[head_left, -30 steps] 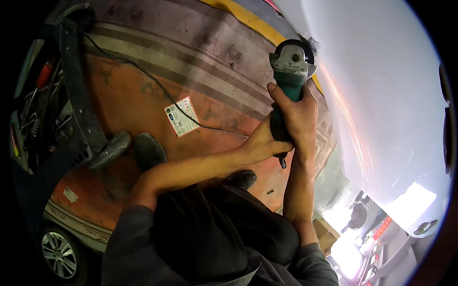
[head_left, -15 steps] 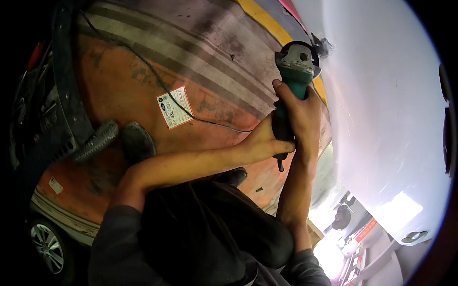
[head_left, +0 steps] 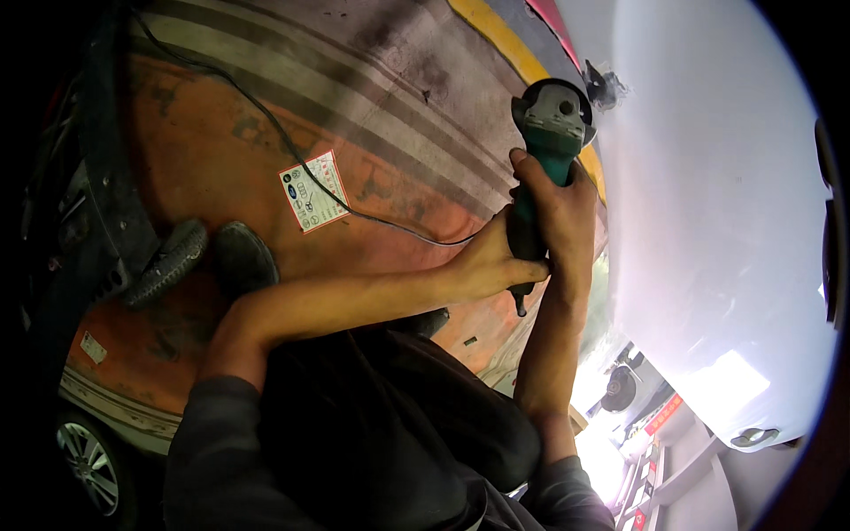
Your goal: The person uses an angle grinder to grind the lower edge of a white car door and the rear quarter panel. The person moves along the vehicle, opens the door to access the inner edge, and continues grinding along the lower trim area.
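Note:
I hold a teal-and-black angle grinder (head_left: 553, 133) upright in the upper right of the view. My left hand (head_left: 496, 261) grips the lower part of its body, and my right hand (head_left: 567, 203) wraps round it higher up, below the gear head. The grinder's disc end is beside a dark, rough patch (head_left: 604, 88) at the edge of a large white curved panel (head_left: 717, 212); whether it touches is unclear. A black cord (head_left: 266, 115) crosses the stained orange and striped mat (head_left: 204, 150) toward my hands.
A dark metal frame (head_left: 106, 195) stands at the left, with a car wheel (head_left: 88, 460) below it. Dark shoes (head_left: 243, 257) are on the mat near a printed sheet (head_left: 314, 190). A yellow strip (head_left: 487, 31) edges the mat; a bright, cluttered area lies at the lower right.
The sparks streaming down along the white panel have gone. The grinder sits slightly further right, and the mat and metal frame have shifted left in the view.

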`<state>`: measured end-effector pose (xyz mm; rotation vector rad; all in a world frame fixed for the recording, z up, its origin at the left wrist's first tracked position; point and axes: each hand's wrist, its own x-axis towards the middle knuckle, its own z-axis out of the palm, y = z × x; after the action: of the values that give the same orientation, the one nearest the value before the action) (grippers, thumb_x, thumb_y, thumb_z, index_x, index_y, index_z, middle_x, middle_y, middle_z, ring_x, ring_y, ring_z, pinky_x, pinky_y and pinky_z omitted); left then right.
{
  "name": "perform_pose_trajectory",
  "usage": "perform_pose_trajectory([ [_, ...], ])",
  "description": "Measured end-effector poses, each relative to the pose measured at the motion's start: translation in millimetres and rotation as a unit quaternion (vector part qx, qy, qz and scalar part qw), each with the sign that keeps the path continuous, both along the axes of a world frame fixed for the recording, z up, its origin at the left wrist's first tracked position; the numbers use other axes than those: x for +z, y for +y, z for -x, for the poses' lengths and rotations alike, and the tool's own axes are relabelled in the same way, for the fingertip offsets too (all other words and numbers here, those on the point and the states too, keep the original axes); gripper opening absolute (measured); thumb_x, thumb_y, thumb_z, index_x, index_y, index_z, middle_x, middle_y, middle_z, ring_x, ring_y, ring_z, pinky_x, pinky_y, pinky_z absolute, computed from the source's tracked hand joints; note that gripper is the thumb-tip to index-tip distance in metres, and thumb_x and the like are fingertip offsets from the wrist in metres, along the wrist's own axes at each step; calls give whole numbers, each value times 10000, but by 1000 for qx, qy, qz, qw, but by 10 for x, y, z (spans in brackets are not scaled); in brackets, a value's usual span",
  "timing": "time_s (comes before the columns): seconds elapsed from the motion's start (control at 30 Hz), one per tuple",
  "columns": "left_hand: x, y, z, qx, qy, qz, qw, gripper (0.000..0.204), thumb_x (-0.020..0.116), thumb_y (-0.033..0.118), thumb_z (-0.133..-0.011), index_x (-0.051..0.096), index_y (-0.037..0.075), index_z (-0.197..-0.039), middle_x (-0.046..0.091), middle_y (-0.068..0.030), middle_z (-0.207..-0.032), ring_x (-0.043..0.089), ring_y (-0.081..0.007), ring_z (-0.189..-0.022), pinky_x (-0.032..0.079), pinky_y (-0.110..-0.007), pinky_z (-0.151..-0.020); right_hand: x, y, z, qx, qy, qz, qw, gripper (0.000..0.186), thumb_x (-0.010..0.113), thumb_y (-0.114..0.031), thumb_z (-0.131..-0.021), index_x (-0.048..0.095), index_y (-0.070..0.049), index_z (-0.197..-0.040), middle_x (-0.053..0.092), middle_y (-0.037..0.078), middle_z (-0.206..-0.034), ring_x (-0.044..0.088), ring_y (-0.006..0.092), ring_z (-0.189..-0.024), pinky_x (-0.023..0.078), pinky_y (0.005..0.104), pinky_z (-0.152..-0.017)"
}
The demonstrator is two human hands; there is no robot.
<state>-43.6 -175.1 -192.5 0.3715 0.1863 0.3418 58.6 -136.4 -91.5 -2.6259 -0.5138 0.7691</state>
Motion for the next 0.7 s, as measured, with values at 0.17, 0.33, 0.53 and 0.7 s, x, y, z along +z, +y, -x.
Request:
perform_pose_trajectory([
  [0.17,75,80,-5,24,3,18,1000,964,854,59,-829,301,-21,-1614,559,-117,-1429,580,-195,-1321,546,-368,-1076,114,159,112,26,-52,17,998,610,880,-479,-816,759,19,-1148,789,159,-968,758,264,-912,570,399,-873],
  [0.33,103,141,22,6,-3,40,999,973,844,58,-828,290,-21,-1625,547,-127,-1458,562,-200,-1358,524,-370,-1111,107,185,109,18,-35,-1,999,620,888,-482,-807,760,22,-1144,794,172,-980,766,276,-933,571,402,-885],
  [0.53,71,97,20,22,12,18,1000,922,847,60,-830,342,-29,-1596,569,-118,-1437,572,-194,-1345,520,-354,-1107,31,114,20,25,-33,2,999,623,888,-490,-807,761,35,-1117,796,177,-956,773,280,-913,576,410,-871],
  [0.7,89,189,29,28,12,13,999,953,870,73,-833,328,-29,-1610,569,-122,-1438,581,-187,-1327,543,-348,-1069,154,262,130,45,-51,-3,998,618,881,-485,-813,757,42,-1110,795,176,-946,774,281,-907,577,410,-863],
])
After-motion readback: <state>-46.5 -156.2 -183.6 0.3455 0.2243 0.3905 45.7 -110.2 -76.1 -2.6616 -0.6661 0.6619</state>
